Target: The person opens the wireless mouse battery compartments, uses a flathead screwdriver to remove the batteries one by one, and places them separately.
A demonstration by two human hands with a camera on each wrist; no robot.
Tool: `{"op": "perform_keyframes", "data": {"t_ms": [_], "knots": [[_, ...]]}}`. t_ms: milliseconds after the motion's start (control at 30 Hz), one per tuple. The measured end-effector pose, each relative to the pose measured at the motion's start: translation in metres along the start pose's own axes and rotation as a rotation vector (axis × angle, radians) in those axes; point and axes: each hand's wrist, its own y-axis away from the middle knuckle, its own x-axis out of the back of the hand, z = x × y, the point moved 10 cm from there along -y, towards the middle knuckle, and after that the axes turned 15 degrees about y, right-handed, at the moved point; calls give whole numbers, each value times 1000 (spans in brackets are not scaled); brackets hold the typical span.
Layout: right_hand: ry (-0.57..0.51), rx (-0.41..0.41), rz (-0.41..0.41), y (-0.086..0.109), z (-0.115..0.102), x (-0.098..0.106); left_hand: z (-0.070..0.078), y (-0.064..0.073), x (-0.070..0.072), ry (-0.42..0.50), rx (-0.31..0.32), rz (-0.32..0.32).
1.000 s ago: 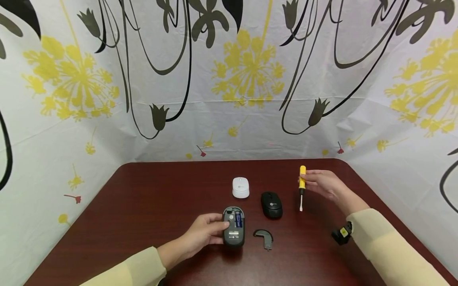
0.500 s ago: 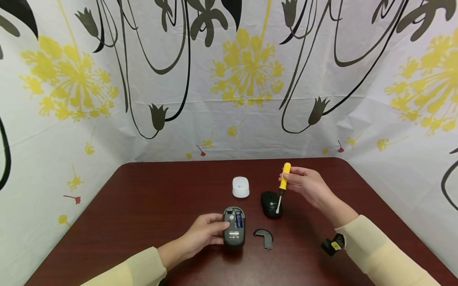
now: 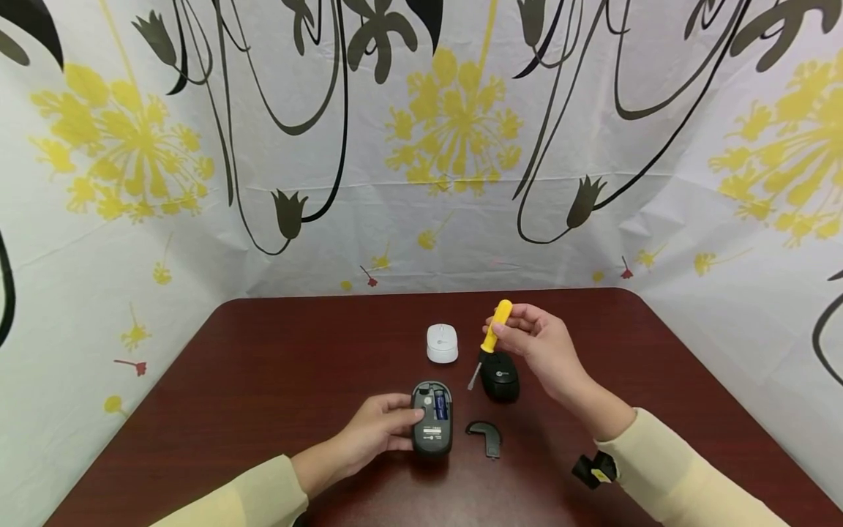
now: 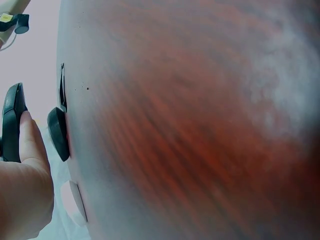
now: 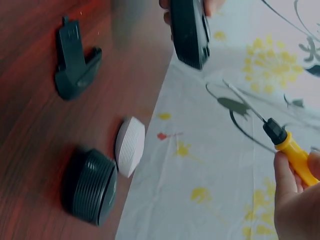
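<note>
My left hand grips a dark computer mouse by its side, underside facing up toward the head camera. Its battery bay is uncovered, and a blue battery lies inside. In my right hand is a screwdriver with a yellow handle, pinched between thumb and fingers. Its metal shaft slants down toward the held mouse and stays apart from it. Just below the right hand sits a black mouse on the table. The detached battery cover, dark and hook-shaped, lies right of the held mouse.
A white mouse stands behind the held one on the dark red-brown table. The table's back edge meets a white patterned cloth. A small black device is strapped at the right wrist.
My right hand has moved left with the screwdriver, passing over the black mouse, and the shaft has tilted to point down-left. The left hand and its mouse have hardly moved.
</note>
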Motion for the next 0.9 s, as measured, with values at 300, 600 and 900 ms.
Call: {"op": "perform_keyframes", "data": {"t_ms": [300, 600, 900], "knots": [[118, 279, 24, 16, -30, -28, -1, 0, -1, -2, 10, -7], [159, 402, -11, 28, -39, -47, -1, 0, -1, 1, 22, -5], [194, 451, -36, 35, -42, -57, -1, 1, -1, -4, 17, -4]]}}
